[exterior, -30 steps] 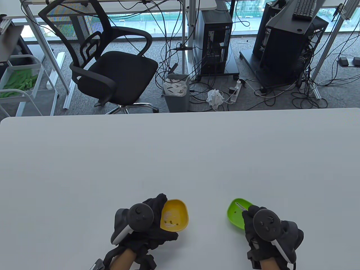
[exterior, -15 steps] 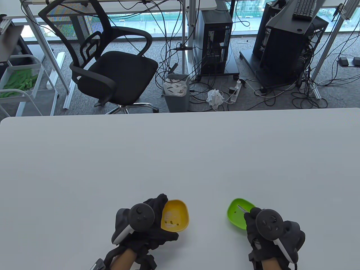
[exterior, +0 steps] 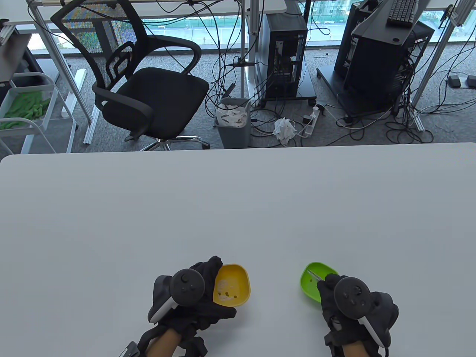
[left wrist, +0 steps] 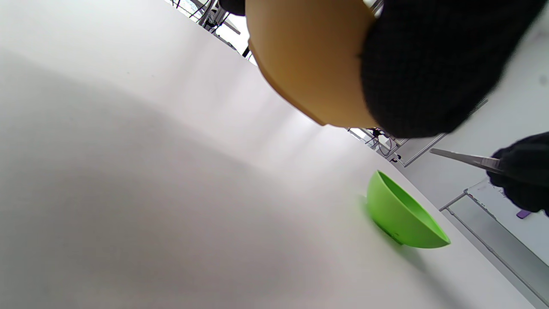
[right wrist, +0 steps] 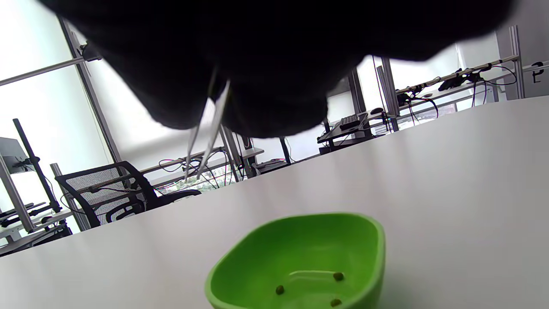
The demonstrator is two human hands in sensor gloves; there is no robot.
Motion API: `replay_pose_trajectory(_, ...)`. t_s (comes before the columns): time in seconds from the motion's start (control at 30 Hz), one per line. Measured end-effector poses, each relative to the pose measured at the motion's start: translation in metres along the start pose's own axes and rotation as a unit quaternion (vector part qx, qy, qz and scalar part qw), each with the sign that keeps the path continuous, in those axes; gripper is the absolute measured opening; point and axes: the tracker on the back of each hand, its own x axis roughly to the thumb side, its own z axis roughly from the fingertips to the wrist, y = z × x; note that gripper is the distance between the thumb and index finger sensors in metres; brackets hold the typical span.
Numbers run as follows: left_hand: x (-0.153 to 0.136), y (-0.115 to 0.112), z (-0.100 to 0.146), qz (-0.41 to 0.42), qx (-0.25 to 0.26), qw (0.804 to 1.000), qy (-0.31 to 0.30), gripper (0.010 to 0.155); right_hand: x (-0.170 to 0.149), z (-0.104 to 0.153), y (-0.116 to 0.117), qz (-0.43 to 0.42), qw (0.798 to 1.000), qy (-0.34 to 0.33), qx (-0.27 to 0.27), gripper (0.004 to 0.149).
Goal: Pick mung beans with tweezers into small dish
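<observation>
From above, the left hand (exterior: 193, 293) holds the yellow dish (exterior: 232, 284) lifted off the worktop (exterior: 238, 208), while the right hand (exterior: 344, 301) pinches tweezers (exterior: 314, 274) over the green dish (exterior: 310, 280). The left wrist view shows the yellow dish's underside in that grip. The right wrist view shows the tweezer tips slightly apart above three mung beans (right wrist: 279, 289) in the green dish.

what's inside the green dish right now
Three small dark mung beans lie on the floor of the green dish. The tweezers, held by the right hand, hang above it. The dish's nearest part is cut off by the frame edge.
</observation>
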Motion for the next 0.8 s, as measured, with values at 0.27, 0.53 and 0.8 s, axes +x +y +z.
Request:
replay_pose_trajectory(0.27,0.0,0.0,0.0,0.0,-0.002,1.0,0.003,0.123,0.096,0.002,0.001,-0.013,0.991,-0.135,0.014,0.036)
replay_pose_trajectory(0.53,0.001,-0.001,0.0,-0.002,-0.004,1.0,0.002,0.123,0.143,0.014,0.044,0.009,0.977,-0.202,0.072,0.036)
replay_pose_trajectory(0.8,0.001,0.0,0.0,-0.002,-0.001,1.0,-0.001,0.124,0.152,0.02,0.059,0.041,0.971,-0.217,0.094,0.036)
